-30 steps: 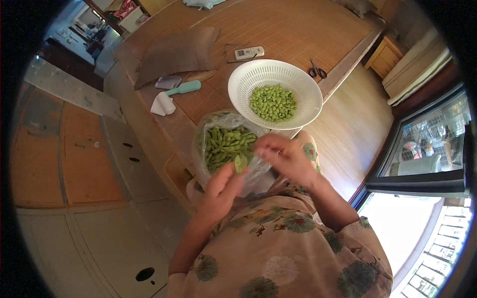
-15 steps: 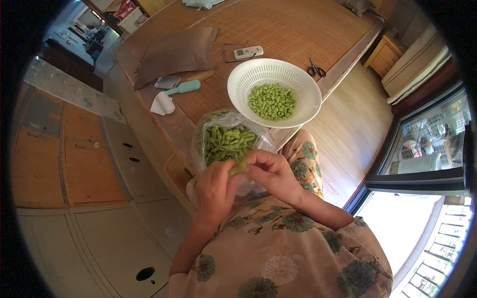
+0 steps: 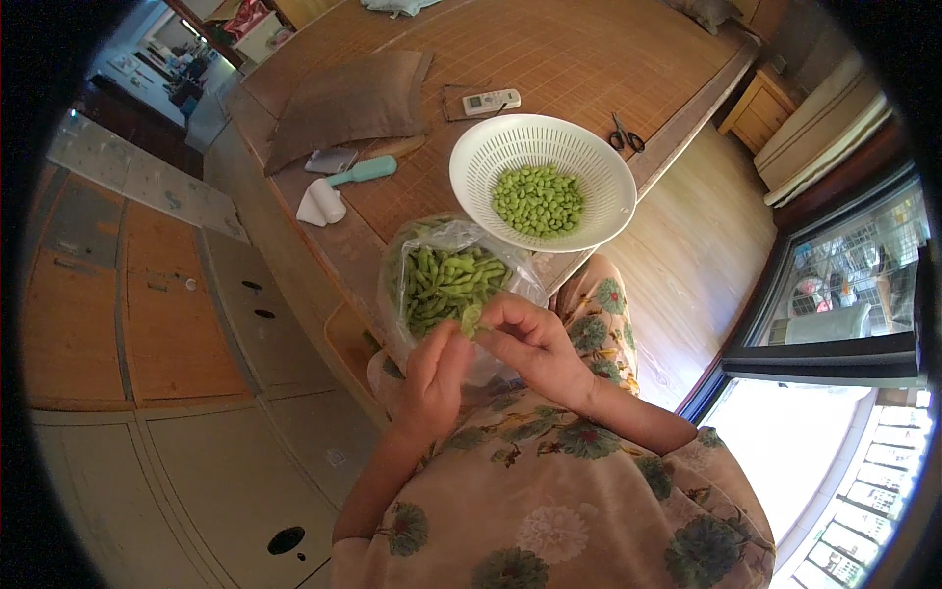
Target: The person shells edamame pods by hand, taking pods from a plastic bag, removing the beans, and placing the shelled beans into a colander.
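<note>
A green soybean pod [image 3: 471, 317] is pinched between both my hands, over the near side of an open clear plastic bag [image 3: 393, 285]. Thumb and fingers of my left hand [image 3: 434, 378] press on the pod from the left. My right hand [image 3: 530, 339] grips it from the right with thumb and forefinger. Several whole green soybean pods [image 3: 453, 280] fill the bag just beyond my fingers. Behind the bag, to the right, a white slotted colander [image 3: 603, 187] holds a heap of shelled green soybeans [image 3: 538, 200].
On the woven mat [image 3: 579, 59] lie a brown pillow [image 3: 343, 103], a white remote control [image 3: 491, 101], black scissors [image 3: 624, 134] and a turquoise-handled tool [image 3: 363, 171]. A phone [image 3: 331, 161] is near the left edge. Wooden cabinets [image 3: 186, 334] stand at left.
The pod has turned more upright between my fingers and shows a paler, flatter side. My left hand has shifted slightly down; the bag and colander stay in place.
</note>
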A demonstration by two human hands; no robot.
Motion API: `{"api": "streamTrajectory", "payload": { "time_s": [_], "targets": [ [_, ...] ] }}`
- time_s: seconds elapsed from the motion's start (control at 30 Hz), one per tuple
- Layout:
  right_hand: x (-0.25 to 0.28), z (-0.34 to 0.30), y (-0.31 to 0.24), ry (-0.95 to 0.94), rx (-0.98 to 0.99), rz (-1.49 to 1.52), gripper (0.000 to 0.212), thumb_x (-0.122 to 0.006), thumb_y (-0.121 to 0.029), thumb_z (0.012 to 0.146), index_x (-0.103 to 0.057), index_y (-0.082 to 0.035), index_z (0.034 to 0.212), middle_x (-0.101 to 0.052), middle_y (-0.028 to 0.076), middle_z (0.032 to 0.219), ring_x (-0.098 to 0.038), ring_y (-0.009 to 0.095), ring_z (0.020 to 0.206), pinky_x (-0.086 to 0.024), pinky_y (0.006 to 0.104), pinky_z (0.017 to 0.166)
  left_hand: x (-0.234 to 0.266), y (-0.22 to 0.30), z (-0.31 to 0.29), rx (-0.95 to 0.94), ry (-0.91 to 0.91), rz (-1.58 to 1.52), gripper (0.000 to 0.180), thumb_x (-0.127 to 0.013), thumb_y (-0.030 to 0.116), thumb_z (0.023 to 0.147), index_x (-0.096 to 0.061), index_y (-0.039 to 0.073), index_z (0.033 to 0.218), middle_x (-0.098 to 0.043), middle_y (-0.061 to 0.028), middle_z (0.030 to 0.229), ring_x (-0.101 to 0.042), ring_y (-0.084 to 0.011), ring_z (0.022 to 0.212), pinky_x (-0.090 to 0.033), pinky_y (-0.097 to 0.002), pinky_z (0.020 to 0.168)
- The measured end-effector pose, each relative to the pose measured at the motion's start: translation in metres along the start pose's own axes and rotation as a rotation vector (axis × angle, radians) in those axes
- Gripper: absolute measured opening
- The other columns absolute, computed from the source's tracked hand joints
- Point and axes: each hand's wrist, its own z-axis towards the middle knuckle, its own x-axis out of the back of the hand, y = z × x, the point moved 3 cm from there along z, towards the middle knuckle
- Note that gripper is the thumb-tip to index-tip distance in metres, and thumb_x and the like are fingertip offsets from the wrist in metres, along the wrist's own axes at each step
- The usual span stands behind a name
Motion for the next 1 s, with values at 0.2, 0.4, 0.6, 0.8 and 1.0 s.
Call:
{"api": "streamTrajectory", "payload": {
  "time_s": [0.2, 0.4, 0.6, 0.8, 1.0],
  "targets": [
    [0.000, 0.000, -0.003, -0.005, 0.059, -0.035, 0.008, -0.053, 0.004, 0.092, -0.054, -0.002, 0.097, -0.050, -0.001, 0.093, -0.048, 0.005, 0.087, -0.040, 0.0202, 0.076, -0.006, -0.023, 0.002, 0.234, -0.032, -0.453, 0.029, -0.044, 0.024, 0.101, -0.056, -0.002, 0.106, -0.056, 0.0000, 0.086, -0.050, -0.0097, 0.079, -0.043, -0.0262, 0.069],
    [0.007, 0.006, -0.011, -0.072, 0.117, -0.217, 0.007, -0.055, 0.005, 0.089, -0.053, -0.001, 0.090, -0.047, 0.000, 0.091, -0.047, 0.005, 0.082, -0.039, 0.0220, 0.069, -0.004, -0.026, 0.007, 0.136, -0.113, -0.407, 0.031, -0.042, 0.027, 0.102, -0.051, -0.002, 0.111, -0.045, -0.0006, 0.074, -0.038, -0.0099, 0.062, -0.034, -0.0262, 0.056],
    [0.011, 0.009, -0.017, -0.087, 0.067, -0.143, 0.010, -0.060, 0.005, 0.081, -0.053, -0.001, 0.086, -0.050, 0.006, 0.082, -0.050, 0.015, 0.077, -0.042, 0.0279, 0.068, -0.006, -0.013, 0.007, 0.163, -0.122, -0.378, 0.030, -0.041, 0.026, 0.102, -0.053, -0.001, 0.097, -0.042, -0.0004, 0.069, -0.035, -0.0091, 0.058, -0.031, -0.0258, 0.054],
    [0.017, 0.014, -0.021, -0.181, 0.134, -0.226, 0.008, -0.060, 0.004, 0.082, -0.054, -0.001, 0.086, -0.052, 0.005, 0.083, -0.053, 0.014, 0.079, -0.043, 0.0273, 0.069, -0.001, -0.018, 0.009, 0.176, -0.207, -0.348, 0.031, -0.042, 0.027, 0.102, -0.053, 0.000, 0.090, -0.041, 0.0002, 0.067, -0.034, -0.0085, 0.056, -0.029, -0.0247, 0.052],
    [0.020, 0.017, -0.024, -0.217, 0.062, -0.154, 0.007, -0.059, 0.003, 0.083, -0.054, 0.000, 0.085, -0.052, 0.004, 0.082, -0.052, 0.011, 0.078, -0.044, 0.0274, 0.068, -0.001, -0.018, 0.007, 0.180, -0.204, -0.388, 0.030, -0.043, 0.024, 0.102, -0.059, 0.003, 0.089, -0.042, 0.0068, 0.066, -0.034, -0.0036, 0.057, -0.026, -0.0218, 0.049]
  ]
}}
